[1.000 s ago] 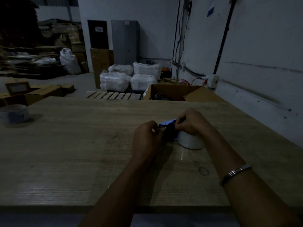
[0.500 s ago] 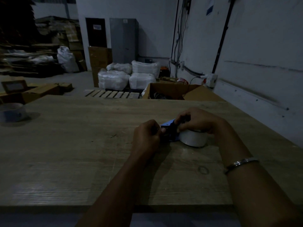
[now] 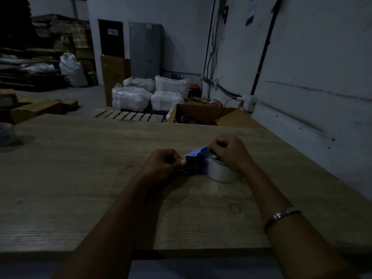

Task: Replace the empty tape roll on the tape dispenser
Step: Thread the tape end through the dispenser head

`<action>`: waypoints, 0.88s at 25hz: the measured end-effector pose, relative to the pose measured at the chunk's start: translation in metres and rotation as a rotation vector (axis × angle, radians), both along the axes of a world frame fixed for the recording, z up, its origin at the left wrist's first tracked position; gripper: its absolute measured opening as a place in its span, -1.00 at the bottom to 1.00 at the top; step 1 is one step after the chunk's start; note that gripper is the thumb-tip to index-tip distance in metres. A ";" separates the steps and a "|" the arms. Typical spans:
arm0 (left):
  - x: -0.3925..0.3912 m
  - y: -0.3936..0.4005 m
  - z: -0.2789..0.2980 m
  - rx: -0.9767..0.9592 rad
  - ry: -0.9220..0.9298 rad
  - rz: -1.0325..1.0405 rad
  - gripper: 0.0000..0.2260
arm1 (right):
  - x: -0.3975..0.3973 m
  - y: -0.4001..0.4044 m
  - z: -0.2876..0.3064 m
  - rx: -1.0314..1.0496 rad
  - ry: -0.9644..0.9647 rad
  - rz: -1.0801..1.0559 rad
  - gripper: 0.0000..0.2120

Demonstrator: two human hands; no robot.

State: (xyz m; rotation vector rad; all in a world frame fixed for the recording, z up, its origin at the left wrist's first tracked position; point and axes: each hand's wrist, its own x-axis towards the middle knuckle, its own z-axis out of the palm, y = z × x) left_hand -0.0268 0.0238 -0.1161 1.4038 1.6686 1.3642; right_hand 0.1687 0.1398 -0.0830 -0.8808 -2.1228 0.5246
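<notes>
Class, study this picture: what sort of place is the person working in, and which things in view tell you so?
Probably a warehouse or packing area: wrapped white bundles stacked on the floor, an open cardboard box beyond the wooden table, and flattened cardboard against the wall.

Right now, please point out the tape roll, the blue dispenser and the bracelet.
tape roll [image 3: 221,175], head view, on its white outer side.
blue dispenser [image 3: 196,154], head view, on its blue top plate.
bracelet [image 3: 281,215], head view, on the metal band.

The picture is dim and bluish, with the darkest part in the upper left of the frame. Soft shadows lie on the wooden table [image 3: 84,178] under the arms. Straight lines bend near the edges, and far details look soft.
</notes>
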 end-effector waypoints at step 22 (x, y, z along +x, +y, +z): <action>-0.009 -0.019 0.011 -0.083 -0.237 -0.351 -0.76 | -0.006 -0.014 -0.006 0.193 -0.412 -0.044 -0.69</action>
